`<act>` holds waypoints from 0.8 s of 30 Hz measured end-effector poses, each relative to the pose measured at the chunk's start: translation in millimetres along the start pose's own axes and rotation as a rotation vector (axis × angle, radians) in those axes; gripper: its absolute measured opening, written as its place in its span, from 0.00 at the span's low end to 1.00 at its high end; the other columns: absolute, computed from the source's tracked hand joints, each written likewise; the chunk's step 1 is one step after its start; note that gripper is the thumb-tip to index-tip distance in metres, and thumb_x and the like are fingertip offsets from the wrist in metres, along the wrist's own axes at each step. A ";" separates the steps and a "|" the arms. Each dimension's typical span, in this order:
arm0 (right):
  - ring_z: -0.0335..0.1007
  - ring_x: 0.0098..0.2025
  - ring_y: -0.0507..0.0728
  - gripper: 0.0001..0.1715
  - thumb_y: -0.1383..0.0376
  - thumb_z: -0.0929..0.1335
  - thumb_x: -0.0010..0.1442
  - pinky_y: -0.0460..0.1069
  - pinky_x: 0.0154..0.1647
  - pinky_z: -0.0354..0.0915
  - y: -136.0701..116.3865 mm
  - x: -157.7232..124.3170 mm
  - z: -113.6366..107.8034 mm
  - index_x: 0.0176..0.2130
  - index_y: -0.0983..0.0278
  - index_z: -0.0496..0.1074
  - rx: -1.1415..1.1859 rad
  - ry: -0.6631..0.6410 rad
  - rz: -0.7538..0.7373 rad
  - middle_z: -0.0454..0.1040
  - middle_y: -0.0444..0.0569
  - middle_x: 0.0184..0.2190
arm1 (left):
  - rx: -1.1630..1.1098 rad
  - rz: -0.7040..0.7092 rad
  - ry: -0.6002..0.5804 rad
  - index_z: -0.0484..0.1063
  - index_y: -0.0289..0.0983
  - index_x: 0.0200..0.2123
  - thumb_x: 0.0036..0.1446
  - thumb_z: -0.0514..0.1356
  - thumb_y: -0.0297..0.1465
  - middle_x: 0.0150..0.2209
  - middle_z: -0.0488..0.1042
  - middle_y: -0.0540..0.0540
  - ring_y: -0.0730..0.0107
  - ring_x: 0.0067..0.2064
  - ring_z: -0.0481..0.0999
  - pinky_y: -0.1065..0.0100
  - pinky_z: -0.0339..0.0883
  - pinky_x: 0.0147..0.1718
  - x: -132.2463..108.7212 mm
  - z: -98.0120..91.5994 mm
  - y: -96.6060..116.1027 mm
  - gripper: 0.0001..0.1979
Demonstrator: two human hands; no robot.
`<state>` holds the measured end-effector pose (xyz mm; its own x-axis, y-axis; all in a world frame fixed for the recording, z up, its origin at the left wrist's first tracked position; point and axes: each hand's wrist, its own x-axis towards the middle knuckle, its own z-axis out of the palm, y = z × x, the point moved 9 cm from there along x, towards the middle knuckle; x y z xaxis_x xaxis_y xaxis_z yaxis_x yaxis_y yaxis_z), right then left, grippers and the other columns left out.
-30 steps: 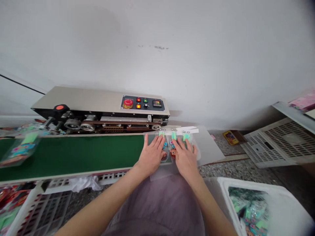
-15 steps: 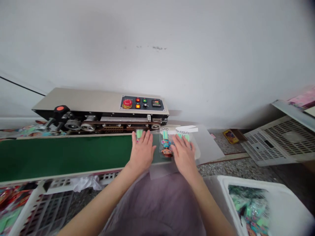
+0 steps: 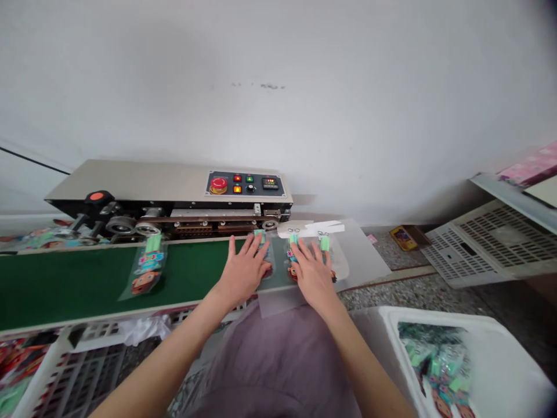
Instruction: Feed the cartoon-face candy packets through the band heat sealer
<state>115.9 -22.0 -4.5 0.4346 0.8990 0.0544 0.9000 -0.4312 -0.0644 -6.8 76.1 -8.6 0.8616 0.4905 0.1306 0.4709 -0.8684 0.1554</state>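
My left hand lies with fingers spread at the near end of the green conveyor belt. Partly under its right edge is a clear plastic packet with a green top and a printed cartoon figure. My right hand, also flat with fingers apart, rests over two similar packets: one packet shows at its left, another packet at its right. Farther left on the belt, a whole packet lies slightly tilted, its green top against the band sealing machine.
The machine's control panel has a red stop button and lit switches. A white foam box holding several packets stands at lower right. White crates lie at the right, and a crate sits below the belt.
One packet has moved left along the belt, out from beneath my left hand. Another has come beside that hand, and my right hand has shifted left over the remaining packets.
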 end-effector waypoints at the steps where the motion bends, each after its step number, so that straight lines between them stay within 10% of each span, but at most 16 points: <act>1: 0.47 0.71 0.68 0.28 0.62 0.57 0.72 0.68 0.67 0.45 -1.0 0.5 -1.2 0.69 0.57 0.60 0.015 0.011 -0.003 0.58 0.47 0.71 | 0.010 -0.033 0.004 0.61 0.35 0.67 0.73 0.45 0.38 0.71 0.54 0.35 0.45 0.72 0.53 0.29 0.38 0.66 -0.5 -5.6 -2.2 0.26; 10: 0.61 0.58 0.64 0.27 0.71 0.59 0.67 0.56 0.55 0.58 22.4 42.1 -19.4 0.60 0.58 0.72 0.039 0.049 0.084 0.72 0.53 0.58 | -0.137 0.171 -0.073 0.56 0.34 0.69 0.74 0.43 0.39 0.72 0.52 0.37 0.52 0.73 0.50 0.32 0.39 0.68 17.0 6.1 78.8 0.27; 17: 0.63 0.57 0.64 0.26 0.73 0.61 0.63 0.57 0.54 0.59 21.4 63.3 -19.5 0.53 0.56 0.76 0.005 0.018 0.074 0.73 0.52 0.55 | -0.101 0.181 -0.047 0.53 0.37 0.71 0.74 0.40 0.38 0.73 0.48 0.39 0.52 0.74 0.47 0.29 0.39 0.66 16.4 24.8 76.7 0.27; 24: 0.57 0.66 0.65 0.28 0.66 0.59 0.69 0.60 0.63 0.56 58.8 14.5 -15.2 0.66 0.66 0.63 -0.052 0.188 0.165 0.66 0.58 0.65 | -0.111 0.107 -0.007 0.54 0.38 0.70 0.74 0.41 0.40 0.73 0.50 0.40 0.53 0.73 0.49 0.29 0.37 0.67 15.5 19.6 65.2 0.27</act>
<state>175.6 -35.5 7.6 0.5697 0.7883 0.2325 0.8150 -0.5782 -0.0370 41.0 25.7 -15.7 0.9071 0.3950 0.1452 0.3531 -0.9021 0.2483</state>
